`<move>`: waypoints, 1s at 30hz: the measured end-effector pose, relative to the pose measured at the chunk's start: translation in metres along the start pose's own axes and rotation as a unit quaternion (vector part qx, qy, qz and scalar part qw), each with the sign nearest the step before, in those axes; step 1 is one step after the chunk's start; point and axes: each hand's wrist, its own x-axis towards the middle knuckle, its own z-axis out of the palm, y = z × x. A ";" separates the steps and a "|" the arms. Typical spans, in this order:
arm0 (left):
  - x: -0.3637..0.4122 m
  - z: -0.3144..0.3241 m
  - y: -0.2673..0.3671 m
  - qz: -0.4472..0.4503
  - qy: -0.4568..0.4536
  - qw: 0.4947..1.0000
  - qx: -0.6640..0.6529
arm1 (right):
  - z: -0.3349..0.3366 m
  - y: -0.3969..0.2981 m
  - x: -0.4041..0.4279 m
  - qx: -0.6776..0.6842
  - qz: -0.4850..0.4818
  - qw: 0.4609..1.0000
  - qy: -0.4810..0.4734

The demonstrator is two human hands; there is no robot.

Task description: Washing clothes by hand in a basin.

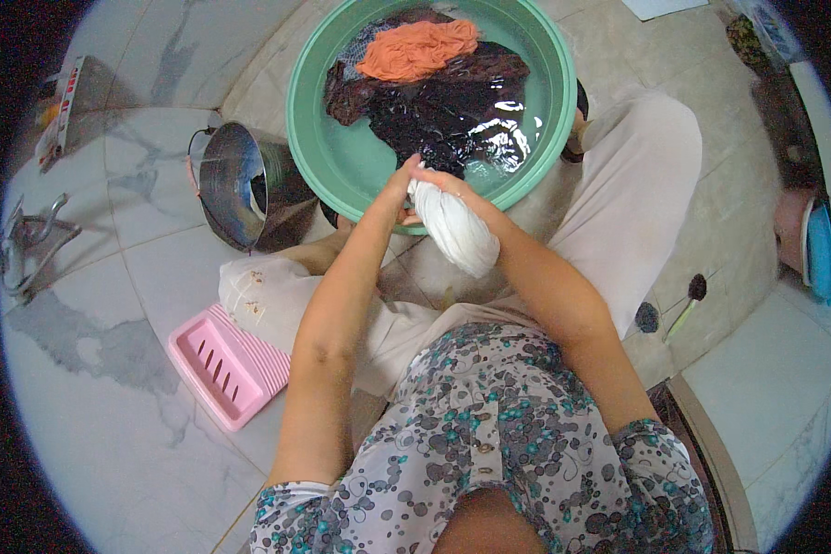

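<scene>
Over the near rim of a green plastic tub (296, 149), a twisted white cloth (455, 230) is gripped between my left hand (403, 190) and my right hand (447, 183). The hands are close together at the cloth's far end, and its thick near end lies along my right forearm. Fingers of both hands are partly hidden by the cloth and by each other. Water fills the tub, with dark wet clothes (422, 114) soaking in it. An orange cloth (419, 50) lies bunched on top of them at the far side.
A metal bucket (232, 187) lies tilted left of the tub. Beside my left knee is a pink plastic washboard with a soap tray (239, 367). A wall tap (34, 242) juts out at far left. Small brushes (685, 308) lie on the right floor; a pink basin (793, 232) stands beyond.
</scene>
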 end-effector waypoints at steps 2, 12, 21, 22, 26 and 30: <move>0.005 -0.049 -0.016 0.016 -0.011 0.998 0.051 | 0.044 0.012 -0.003 0.028 -0.009 0.999 -0.024; -0.147 0.014 -0.001 0.508 -0.121 0.647 0.555 | 0.010 0.024 -0.008 0.058 -0.072 0.995 0.029; -0.126 0.016 0.005 0.626 -0.013 0.642 0.442 | -0.024 -0.003 0.023 0.141 -0.071 0.970 0.183; -0.126 0.006 0.009 0.614 0.057 0.701 0.359 | -0.009 -0.010 0.022 0.173 -0.070 0.964 0.192; -0.122 -0.022 0.036 0.572 0.163 0.802 0.048 | 0.054 -0.053 -0.007 0.163 -0.115 0.962 0.187; -0.088 -0.050 0.043 0.499 0.084 0.811 -0.294 | 0.092 -0.086 -0.017 0.075 -0.293 0.951 0.062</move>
